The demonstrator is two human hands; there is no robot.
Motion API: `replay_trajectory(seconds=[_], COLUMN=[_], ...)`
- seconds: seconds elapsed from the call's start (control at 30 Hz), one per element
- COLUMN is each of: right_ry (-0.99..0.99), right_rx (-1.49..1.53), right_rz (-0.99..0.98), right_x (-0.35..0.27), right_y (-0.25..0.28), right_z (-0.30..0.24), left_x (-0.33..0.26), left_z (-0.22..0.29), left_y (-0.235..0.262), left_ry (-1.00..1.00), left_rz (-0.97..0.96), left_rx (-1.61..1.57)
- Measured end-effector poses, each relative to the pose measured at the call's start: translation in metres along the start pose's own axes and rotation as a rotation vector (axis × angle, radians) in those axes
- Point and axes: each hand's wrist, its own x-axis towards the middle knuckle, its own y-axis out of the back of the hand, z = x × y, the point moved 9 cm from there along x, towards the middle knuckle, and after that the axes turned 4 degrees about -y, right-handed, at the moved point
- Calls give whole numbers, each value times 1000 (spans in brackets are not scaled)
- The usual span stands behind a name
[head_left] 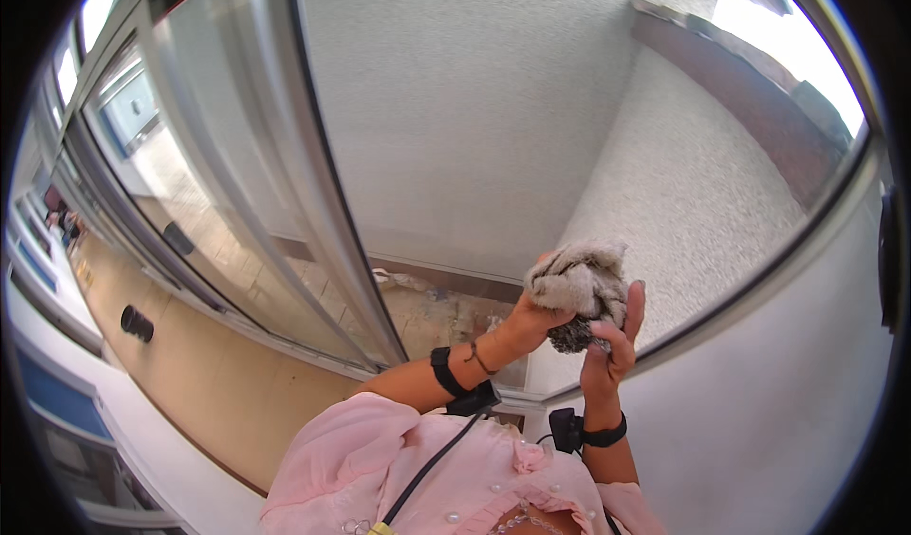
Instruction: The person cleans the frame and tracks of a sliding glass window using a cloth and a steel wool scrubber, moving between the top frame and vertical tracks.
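Observation:
A crumpled grey-beige cloth (577, 277) is bunched up in front of me, before the large glass pane (455, 156). My left hand (539, 319) is closed around its left side, most of the fingers hidden behind the folds. Against the cloth's right side is my right hand (615, 347), its thumb pressing the lower edge and one finger pointing up alongside. The lower part of the bundle is dark and rough-looking; whether it is soiled cloth or a separate piece I cannot tell.
A metal frame (318, 156) borders the pane on the left, with sliding glass panels beyond. A white wall (759, 412) rises close on my right. On the tan floor (218, 364) at left lies a black cylinder (137, 323). Debris (403, 279) lies outside behind the glass.

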Motion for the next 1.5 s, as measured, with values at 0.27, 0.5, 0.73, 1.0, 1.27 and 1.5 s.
replay_trajectory(seconds=[0.27,0.5,0.73,1.0,1.27,1.5], right_ry=[-154,-294,101,577,830,1091], right_rx=[793,525,-289,-300,-750,-606], right_rz=[161,625,1046,1022,771,389], right_x=[24,22,63,192,343,335], right_y=[49,154,218,230,81,-92], right_z=[16,16,-96,-164,-196,-238], left_x=[-41,-116,-75,-81,-83,-90], left_z=[177,322,285,298,299,305], left_y=[64,103,58,101,92,121], left_ry=[-662,-1169,-1348,-1282,-1333,-1268], left_rz=[157,781,634,722,765,806], left_rx=[486,1255,1770,1483,1488,1600])
